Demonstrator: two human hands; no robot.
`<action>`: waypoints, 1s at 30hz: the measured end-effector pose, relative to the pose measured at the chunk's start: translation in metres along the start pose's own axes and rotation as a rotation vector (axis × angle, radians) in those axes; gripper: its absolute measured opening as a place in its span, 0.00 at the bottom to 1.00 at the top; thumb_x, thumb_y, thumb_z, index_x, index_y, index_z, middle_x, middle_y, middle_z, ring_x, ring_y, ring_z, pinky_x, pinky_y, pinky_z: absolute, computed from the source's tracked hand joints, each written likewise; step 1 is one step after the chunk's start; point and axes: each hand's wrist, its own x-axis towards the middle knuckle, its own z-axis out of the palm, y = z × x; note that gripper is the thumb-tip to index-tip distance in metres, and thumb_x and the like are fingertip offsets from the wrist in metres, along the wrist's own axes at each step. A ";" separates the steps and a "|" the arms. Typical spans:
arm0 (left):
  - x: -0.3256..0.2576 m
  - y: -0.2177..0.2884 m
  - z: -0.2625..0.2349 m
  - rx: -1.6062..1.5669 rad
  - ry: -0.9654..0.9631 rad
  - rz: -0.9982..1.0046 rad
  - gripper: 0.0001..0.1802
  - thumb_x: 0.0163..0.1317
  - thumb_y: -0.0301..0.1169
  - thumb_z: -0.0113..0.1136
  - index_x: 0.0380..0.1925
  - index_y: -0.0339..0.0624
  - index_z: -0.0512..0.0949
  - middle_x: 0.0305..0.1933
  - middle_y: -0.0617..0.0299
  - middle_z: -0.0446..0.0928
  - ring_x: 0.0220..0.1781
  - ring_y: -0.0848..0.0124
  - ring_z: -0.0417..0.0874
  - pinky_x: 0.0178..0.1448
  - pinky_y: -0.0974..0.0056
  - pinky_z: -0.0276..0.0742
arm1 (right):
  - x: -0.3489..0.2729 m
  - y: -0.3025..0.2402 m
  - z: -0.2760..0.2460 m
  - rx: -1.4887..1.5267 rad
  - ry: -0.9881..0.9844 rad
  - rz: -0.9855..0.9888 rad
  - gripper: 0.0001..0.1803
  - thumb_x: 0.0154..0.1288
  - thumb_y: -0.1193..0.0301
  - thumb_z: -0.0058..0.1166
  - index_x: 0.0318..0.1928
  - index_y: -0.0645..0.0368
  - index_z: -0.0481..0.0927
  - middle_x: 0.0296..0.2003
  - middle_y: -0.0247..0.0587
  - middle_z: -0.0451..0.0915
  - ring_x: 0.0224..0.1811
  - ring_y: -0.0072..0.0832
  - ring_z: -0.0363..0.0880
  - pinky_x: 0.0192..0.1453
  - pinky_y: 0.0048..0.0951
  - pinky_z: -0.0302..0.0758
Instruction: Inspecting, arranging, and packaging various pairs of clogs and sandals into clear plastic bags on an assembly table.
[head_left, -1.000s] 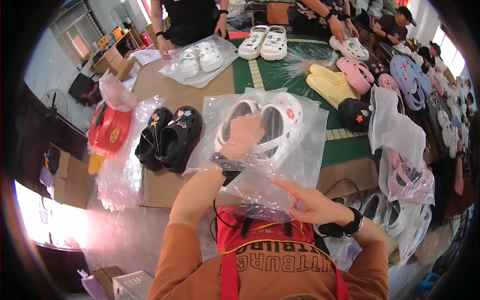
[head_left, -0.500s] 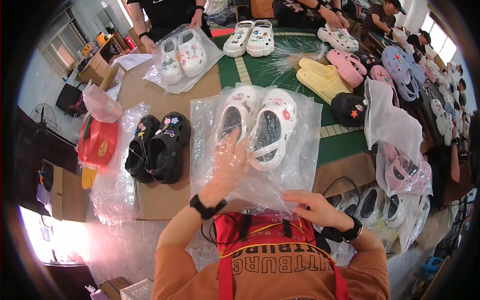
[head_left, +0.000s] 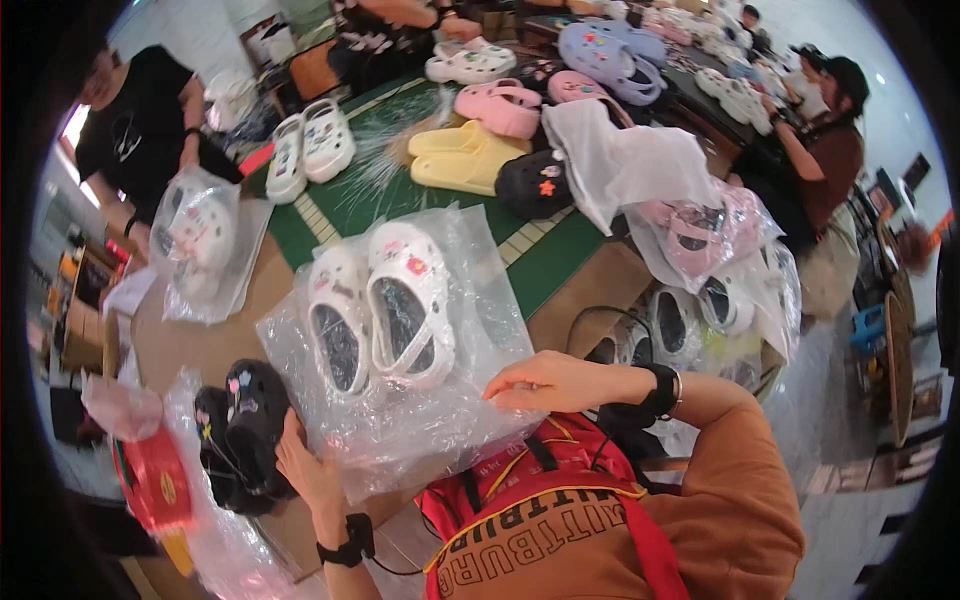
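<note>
Head view is showing the person's two hands working a clear plastic bag (head_left: 400,400) that is holding a pair of white clogs (head_left: 385,310), lying on the counter (head_left: 200,330) just in front of the chest. The left hand (head_left: 305,470) is gripping the bag's lower left edge, fingers closed on the film, right beside a bagged pair of black clogs (head_left: 240,430). The right hand (head_left: 545,382) is resting on the bag's right edge, fingers fairly flat and pinching lightly. The film is looking slack and slippery, so the clogs may be sliding toward the open end, and the left elbow could be nudging the black pair.
</note>
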 end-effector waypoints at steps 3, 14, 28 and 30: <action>0.002 -0.021 0.007 -0.436 -0.252 -0.247 0.33 0.45 0.18 0.51 0.57 0.39 0.63 0.48 0.52 0.71 0.47 0.62 0.73 0.50 0.66 0.65 | 0.001 0.028 0.015 0.049 0.457 -0.150 0.30 0.62 0.55 0.46 0.60 0.57 0.59 0.57 0.48 0.63 0.46 0.31 0.72 0.36 0.29 0.73; -0.013 -0.021 0.007 -1.058 -0.136 -0.152 0.39 0.44 0.11 0.37 0.62 0.42 0.55 0.62 0.50 0.57 0.56 0.66 0.67 0.43 0.72 0.71 | 0.045 0.017 0.032 0.809 0.193 0.395 0.59 0.49 0.38 0.52 0.65 0.64 0.34 0.60 0.55 0.50 0.53 0.44 0.61 0.34 0.35 0.70; 0.010 -0.019 0.019 -0.984 -0.213 -0.053 0.13 0.46 0.19 0.48 0.35 0.32 0.72 0.39 0.59 0.72 0.39 0.72 0.72 0.47 0.72 0.65 | 0.084 0.059 0.029 1.093 -0.267 0.259 0.15 0.61 0.53 0.47 0.36 0.50 0.77 0.26 0.21 0.72 0.25 0.15 0.67 0.26 0.22 0.64; 0.008 -0.009 0.005 -0.897 -0.279 0.131 0.17 0.42 0.21 0.52 0.37 0.32 0.71 0.42 0.55 0.71 0.45 0.69 0.71 0.51 0.69 0.65 | 0.085 0.066 0.028 1.122 -0.352 0.222 0.13 0.61 0.56 0.47 0.31 0.50 0.77 0.21 0.20 0.71 0.20 0.14 0.66 0.23 0.20 0.63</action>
